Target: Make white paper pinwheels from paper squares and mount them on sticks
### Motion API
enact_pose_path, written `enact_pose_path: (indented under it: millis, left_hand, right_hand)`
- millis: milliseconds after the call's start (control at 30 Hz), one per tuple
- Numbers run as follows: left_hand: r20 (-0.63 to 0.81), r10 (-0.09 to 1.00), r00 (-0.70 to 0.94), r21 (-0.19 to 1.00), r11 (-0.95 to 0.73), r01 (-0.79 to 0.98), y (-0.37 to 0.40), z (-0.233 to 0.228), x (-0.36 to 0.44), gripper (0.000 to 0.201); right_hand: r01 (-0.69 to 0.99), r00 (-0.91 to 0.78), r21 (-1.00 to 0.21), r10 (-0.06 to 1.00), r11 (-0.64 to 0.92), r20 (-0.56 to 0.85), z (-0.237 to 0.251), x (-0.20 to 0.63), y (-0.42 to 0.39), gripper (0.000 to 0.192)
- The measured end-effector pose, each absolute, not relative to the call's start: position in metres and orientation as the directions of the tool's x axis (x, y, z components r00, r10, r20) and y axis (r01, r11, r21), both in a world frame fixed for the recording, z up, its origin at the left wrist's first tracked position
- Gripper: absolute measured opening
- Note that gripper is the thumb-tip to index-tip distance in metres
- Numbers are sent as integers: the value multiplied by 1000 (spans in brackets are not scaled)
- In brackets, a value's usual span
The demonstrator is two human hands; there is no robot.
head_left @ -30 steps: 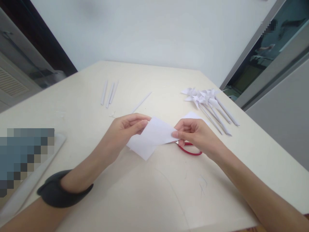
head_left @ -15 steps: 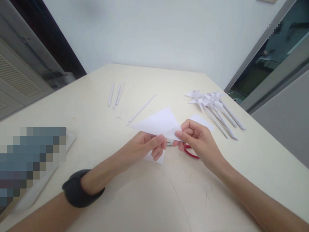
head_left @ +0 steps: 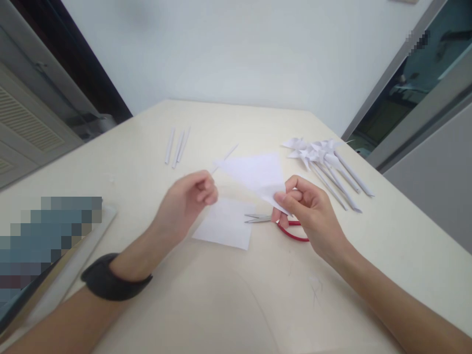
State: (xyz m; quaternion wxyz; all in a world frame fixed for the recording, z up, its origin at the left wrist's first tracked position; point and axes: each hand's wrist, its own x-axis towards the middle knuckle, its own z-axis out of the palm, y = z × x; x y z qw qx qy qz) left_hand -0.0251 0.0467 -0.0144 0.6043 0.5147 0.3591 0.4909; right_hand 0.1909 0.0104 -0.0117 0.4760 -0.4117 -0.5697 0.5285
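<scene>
our right hand (head_left: 309, 216) pinches a folded white paper triangle (head_left: 258, 174) by its near corner, thumb and forefinger closed on it so the rest stands free above the bench (head_left: 228, 295). our left hand (head_left: 186, 201) hovers beside it, fingers (head_left: 206, 189) loosely curled and gripping nothing. a flat paper sheet (head_left: 225, 223) lies under the gap between the hands, and red-handled scissors (head_left: 283, 223) rest just beside it, partly under the right hand, within easy reach. finished paper pinwheels (head_left: 324, 157) are laid together at far right, rolled paper sticks (head_left: 177, 142) well apart at far left. a dark band (head_left: 110, 280) circles our left wrist.
</scene>
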Motion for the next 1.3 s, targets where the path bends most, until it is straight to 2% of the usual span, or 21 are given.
enact_pose_path:
  millis: [100,133,167,267,300,367,400,467,567,633,700,767,833,900,967,1067,1133,1300]
  left_hand:
    - [-53,866,497,992,100,-70,32,-17,-8,23]
    - [-82,798,597,996,91,14,28,-17,-4,30]
    - [-103,777,621,995,86,57,24,-17,-1,33]
    - [-109,857,503,989,43,140,20,-16,-1,41]
    - [-81,897,435,991,25,133,21,-16,-4,42]
    - [-9,942,336,997,-15,69,25,-17,-9,43]
    - [20,951,307,999,-31,29,26,-18,-11,41]
    - [61,958,280,998,-55,-31,28,-20,-12,39]
    - [98,959,267,995,-88,-51,26,-22,-11,40]
    - [127,959,254,992,-121,-38,24,-23,-11,38]
    - [152,961,232,988,-152,-19,22,-23,-11,34]
    - [165,963,211,986,-163,-30,21,-22,-11,29]
    - [175,967,186,984,-166,-64,21,-22,-12,25]
    - [189,970,155,980,-175,-99,21,-21,-13,21]
    - [209,969,128,973,-192,-131,21,-20,-12,20]
    - [233,965,122,961,-209,-181,20,-17,-11,22]
    - [244,961,130,957,-216,-194,19,-16,-11,26]
    - [196,975,106,980,-190,-66,15,-17,-8,32]
  right_hand:
    - [3,-277,-998,959,68,64,-13,184,7,21]
    - [32,-333,-998,942,52,38,-12,183,7,20]
    - [72,-398,-996,917,47,14,-10,183,7,19]
    - [301,-531,-940,847,158,-28,-5,196,13,23]
    - [429,-521,-874,853,229,-32,-4,203,16,25]
    - [696,-424,-650,905,305,-30,-5,219,23,14]
    - [777,-412,-543,909,320,-54,-7,226,25,11]
    - [841,-423,-414,900,349,-102,-13,234,29,12]
    - [871,-402,-366,903,327,-151,-20,236,31,10]
    - [876,-337,-416,927,245,-164,-19,233,32,9]
    - [805,-302,-578,932,137,-199,-14,231,33,12]
    - [589,-369,-808,896,18,-248,-7,227,33,14]
    - [297,-483,-951,845,-89,-230,-2,223,31,15]
    - [95,-532,-988,833,-121,-153,-1,216,26,18]
    - [8,-545,-996,834,-93,-82,-5,210,20,26]
    - [-21,-615,-997,787,-73,-44,-12,205,12,39]
    - [37,-656,-997,751,-71,-78,-14,205,8,44]
    - [224,-666,-975,728,-12,-162,-10,208,0,37]
